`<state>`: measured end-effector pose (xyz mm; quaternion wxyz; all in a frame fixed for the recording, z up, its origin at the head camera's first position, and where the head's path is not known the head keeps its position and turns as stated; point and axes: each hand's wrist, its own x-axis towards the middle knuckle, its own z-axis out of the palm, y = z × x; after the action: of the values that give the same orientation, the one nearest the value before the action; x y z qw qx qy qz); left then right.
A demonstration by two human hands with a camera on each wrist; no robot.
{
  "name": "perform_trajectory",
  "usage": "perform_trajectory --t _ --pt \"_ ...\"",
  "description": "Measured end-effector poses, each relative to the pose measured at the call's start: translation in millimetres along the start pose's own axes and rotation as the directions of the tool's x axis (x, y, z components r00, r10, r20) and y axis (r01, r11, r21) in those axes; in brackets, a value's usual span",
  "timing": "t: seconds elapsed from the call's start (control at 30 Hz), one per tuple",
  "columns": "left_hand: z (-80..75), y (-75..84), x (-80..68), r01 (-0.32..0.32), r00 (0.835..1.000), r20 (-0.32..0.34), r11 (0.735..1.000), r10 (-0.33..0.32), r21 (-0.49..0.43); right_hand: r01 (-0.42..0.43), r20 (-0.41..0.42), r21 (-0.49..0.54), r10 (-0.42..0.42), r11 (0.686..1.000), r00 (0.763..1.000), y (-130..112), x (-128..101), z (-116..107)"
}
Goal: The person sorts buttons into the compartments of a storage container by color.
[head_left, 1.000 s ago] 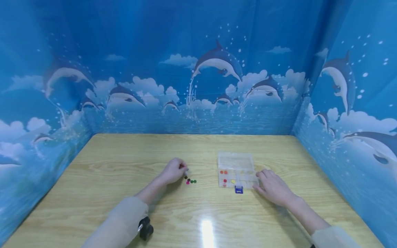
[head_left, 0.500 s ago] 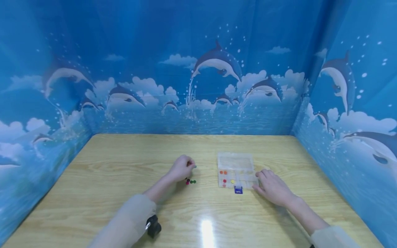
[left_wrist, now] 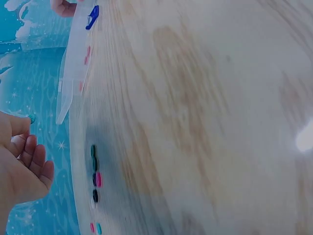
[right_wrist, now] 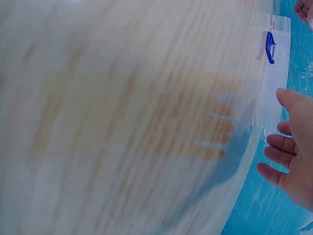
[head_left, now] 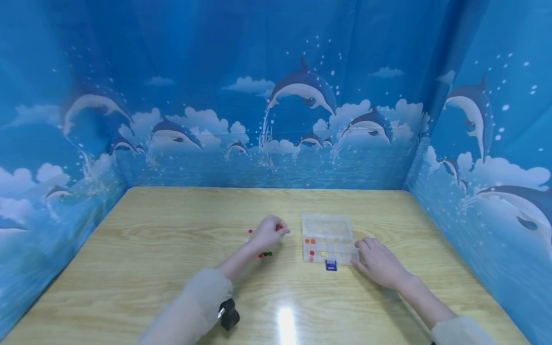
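Observation:
Between thumb and index finger, my left hand (head_left: 268,235) pinches a small teal button-like disc (left_wrist: 32,119), raised over the table left of a clear plastic box (head_left: 326,225). The box's lid is folded back, and a blue latch (head_left: 331,266) sticks out at its front. Orange discs (head_left: 312,241), a red disc (head_left: 312,253) and a yellow disc (head_left: 323,254) lie in its compartments. My right hand (head_left: 377,261) rests at the box's right edge, fingers relaxed and thumb near the front corner. In the right wrist view, the thumb overlaps the box wall.
Loose discs lie under and around the left forearm: a magenta one (head_left: 250,231) farther back, and green (head_left: 270,253), dark and pink ones in front. The wood table (head_left: 172,211) ends at blue dolphin-print curtains (head_left: 207,158) behind and at both sides.
My left hand has moved right toward the box with the teal disc, uncovering the magenta disc behind it. The right hand and the box have stayed in place.

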<state>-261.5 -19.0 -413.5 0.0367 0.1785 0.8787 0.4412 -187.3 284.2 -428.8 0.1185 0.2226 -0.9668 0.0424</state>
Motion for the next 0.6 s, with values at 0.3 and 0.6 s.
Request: perform_trajectory --t 0.3,0.6 --pt "13.3 11.5 3.1 0.032 0.999 0.020 0.996 -0.031 -0.087 0.026 -0.050 -0.020 -0.027 0.999 0.998 -2.1 -0.5 -1.0" --pt "29.5 17.8 7.8 -0.004 0.999 0.044 0.996 0.007 -0.084 0.028 -0.052 -0.019 -0.029 0.999 0.998 -3.2 -1.0 -1.3"
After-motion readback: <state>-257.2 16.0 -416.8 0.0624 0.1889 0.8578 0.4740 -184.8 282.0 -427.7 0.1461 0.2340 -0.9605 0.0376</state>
